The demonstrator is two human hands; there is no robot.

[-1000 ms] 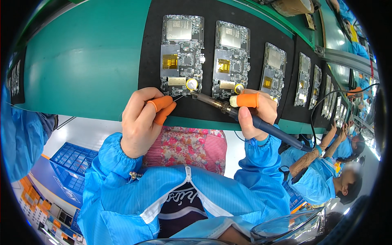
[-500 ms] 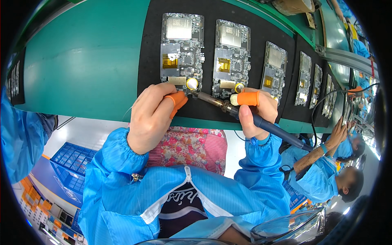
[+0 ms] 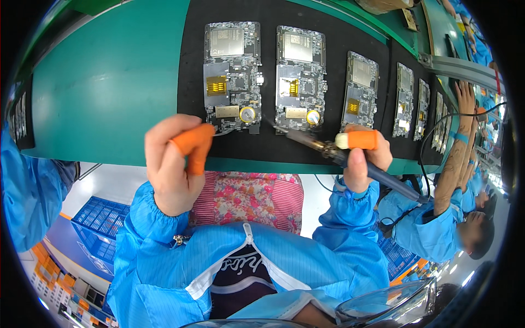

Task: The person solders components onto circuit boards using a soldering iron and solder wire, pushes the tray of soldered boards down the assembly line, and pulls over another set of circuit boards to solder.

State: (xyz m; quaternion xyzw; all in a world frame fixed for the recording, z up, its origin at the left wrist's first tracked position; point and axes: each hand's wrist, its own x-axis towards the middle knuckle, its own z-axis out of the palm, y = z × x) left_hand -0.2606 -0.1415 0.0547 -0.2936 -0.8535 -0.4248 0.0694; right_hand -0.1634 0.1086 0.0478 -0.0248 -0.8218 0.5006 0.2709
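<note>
My right hand, an orange finger cot on one finger, is closed round the dark blue handle of a soldering iron. The iron's metal tip points left, over the black mat between two circuit boards, apart from the nearest one. Orange cots cover fingers of my left hand, pinched on a thin grey wire that reaches the lower edge of the leftmost circuit board. That board bears a round coin cell near its lower end. Just right lies a similar circuit board with its own coin cell.
More circuit boards run in a row to the right on the black mat, over a green tabletop. A black cable hangs at the right. Co-workers in blue sit to the right. A blue crate stands lower left.
Both hands have drawn apart: the left moved left and down from the leftmost board, the right carried the soldering iron right. The iron's tip has left that board's lower edge.
</note>
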